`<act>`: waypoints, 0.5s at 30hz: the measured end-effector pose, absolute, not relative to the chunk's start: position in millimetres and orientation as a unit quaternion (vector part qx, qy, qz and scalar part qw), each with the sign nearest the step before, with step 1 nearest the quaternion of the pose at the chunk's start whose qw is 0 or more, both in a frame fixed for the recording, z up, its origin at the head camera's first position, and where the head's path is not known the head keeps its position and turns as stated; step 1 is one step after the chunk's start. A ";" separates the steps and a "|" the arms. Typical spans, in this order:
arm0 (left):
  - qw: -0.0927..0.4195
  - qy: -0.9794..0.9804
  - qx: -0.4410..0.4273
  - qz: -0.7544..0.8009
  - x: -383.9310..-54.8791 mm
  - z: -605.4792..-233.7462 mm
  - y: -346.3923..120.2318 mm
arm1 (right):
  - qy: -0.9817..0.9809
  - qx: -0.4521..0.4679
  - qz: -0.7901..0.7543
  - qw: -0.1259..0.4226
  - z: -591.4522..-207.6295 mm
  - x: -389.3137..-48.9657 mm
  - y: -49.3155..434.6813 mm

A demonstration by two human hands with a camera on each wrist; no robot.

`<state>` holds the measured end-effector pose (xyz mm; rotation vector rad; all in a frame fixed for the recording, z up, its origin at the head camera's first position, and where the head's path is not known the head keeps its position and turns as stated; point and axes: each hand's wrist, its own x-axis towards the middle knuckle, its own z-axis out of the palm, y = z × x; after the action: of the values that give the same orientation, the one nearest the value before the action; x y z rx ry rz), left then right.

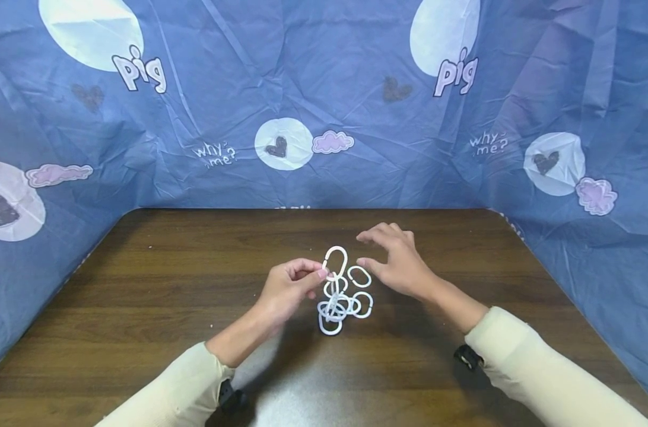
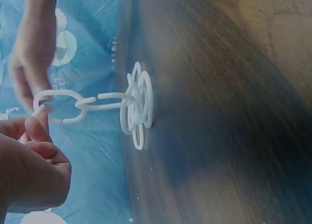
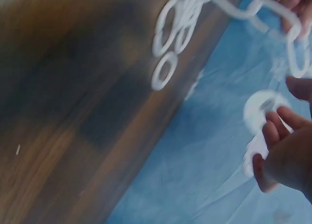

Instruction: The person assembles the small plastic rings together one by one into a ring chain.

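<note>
My left hand (image 1: 289, 286) pinches a white C-shaped plastic chain link (image 1: 336, 248) between thumb and fingertips, raised above the table. From it more joined links (image 2: 102, 106) hang down to a small pile of white links (image 2: 149, 99) on the wood, as the left wrist view shows. One loose link (image 1: 358, 267) lies just beyond the pile, on its right side. My right hand (image 1: 396, 261) hovers to the right of the raised link, thumb and fingers spread apart, holding nothing. In the right wrist view its fingers (image 3: 282, 129) are bent loosely, below the chain.
A dark wood-grain table (image 1: 206, 237) lies under both hands. Blue printed cloth (image 1: 329, 77) hangs behind it and along both sides. Tiny white specks dot the wood on the left. Dark bands with small devices (image 1: 468, 357) sit at both wrists.
</note>
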<state>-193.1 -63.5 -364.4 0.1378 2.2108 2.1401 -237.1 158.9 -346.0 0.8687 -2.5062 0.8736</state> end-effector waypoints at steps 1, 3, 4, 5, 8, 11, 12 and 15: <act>0.027 0.719 0.045 0.693 -193.1 -364.1 -63.9 | -0.893 0.301 0.296 0.156 -348.5 -241.3 162.3; 0.023 0.721 0.043 0.692 -193.1 -363.8 -64.6 | -0.911 0.292 0.267 0.113 -354.5 -249.0 168.8; 0.022 0.721 0.043 0.691 -193.0 -363.6 -64.9 | -0.919 0.289 0.251 0.092 -358.0 -252.5 171.7; 0.023 0.720 0.042 0.692 -193.0 -363.6 -65.2 | -0.926 0.286 0.237 0.071 -361.5 -255.7 174.3; 0.025 0.718 0.042 0.694 -193.3 -364.2 -66.0 | -0.937 0.285 0.199 0.027 -371.3 -263.9 180.2; 0.025 0.717 0.043 0.695 -193.5 -364.7 -66.3 | -0.941 0.286 0.178 0.000 -378.7 -270.0 181.5; 0.025 0.716 0.043 0.696 -193.6 -364.7 -66.3 | -0.942 0.287 0.173 -0.007 -380.7 -271.6 180.7; 0.022 0.716 0.042 0.696 -193.4 -364.3 -65.9 | -0.942 0.293 0.161 -0.026 -385.8 -275.2 176.1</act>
<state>-193.4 -65.9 -364.3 0.1291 2.2192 2.1569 -275.2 176.1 -385.8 0.9369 -3.0087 0.5146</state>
